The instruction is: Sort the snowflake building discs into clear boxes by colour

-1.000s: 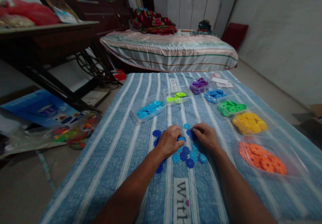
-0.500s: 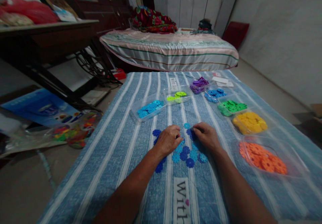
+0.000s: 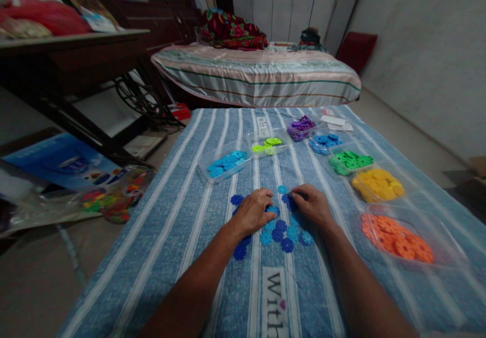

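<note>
A flat cluster of dark blue and light blue toothed plastic discs (image 3: 281, 230) lies on a blue striped cloth (image 3: 182, 216). My left hand (image 3: 253, 210) rests on the cluster's left part with its fingers curled down onto the discs. Just right of it, my right hand (image 3: 312, 203) has its fingertips pinched on a dark blue disc (image 3: 290, 200) at the cluster's top. The two hands nearly touch. What lies under the palms is hidden.
Clear trays of discs ring the cluster: light blue (image 3: 226, 163), lime (image 3: 268, 145), purple (image 3: 300, 127), blue (image 3: 323, 142), green (image 3: 348, 161), yellow (image 3: 377, 184), orange (image 3: 397, 238). A bag of mixed pieces (image 3: 114, 201) lies on the floor left. A bed (image 3: 258, 74) stands behind.
Both hands have stayed on the blue cluster, with only small finger shifts. The view has drifted slightly.
</note>
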A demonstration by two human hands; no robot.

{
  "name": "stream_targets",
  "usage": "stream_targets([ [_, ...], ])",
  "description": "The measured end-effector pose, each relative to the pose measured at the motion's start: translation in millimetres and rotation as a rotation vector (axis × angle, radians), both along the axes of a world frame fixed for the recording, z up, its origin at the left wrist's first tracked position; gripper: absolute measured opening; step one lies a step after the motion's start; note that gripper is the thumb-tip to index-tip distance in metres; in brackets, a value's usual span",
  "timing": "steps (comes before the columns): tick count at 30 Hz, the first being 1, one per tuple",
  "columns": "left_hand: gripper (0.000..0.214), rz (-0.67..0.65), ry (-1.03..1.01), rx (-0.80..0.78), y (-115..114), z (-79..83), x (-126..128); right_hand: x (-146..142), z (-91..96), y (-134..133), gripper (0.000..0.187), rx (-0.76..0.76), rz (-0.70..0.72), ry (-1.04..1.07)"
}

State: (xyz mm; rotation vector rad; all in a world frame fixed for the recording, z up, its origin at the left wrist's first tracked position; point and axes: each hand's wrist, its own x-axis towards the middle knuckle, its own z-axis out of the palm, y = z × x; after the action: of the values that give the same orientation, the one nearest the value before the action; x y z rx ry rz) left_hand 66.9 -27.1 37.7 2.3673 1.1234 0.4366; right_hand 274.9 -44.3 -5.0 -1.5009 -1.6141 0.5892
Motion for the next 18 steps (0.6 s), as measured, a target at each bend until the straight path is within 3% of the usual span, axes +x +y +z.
stream_targets([
  [11,0.010,0.045,-0.204,-0.009,2.1,0.7,-0.1,0.1,0.3,0.9,0.017,0.010,0.014,0.008],
  [14,0.010,0.113,-0.254,0.025,5.0,9.5,-2.5,0.1,0.0,1.6,0.016,0.007,0.015,-0.011],
  [18,0.015,0.272,-0.292,0.218,22.2,32.3,-16.6,0.0,-2.7,2.8,0.016,0.005,0.006,-0.015],
])
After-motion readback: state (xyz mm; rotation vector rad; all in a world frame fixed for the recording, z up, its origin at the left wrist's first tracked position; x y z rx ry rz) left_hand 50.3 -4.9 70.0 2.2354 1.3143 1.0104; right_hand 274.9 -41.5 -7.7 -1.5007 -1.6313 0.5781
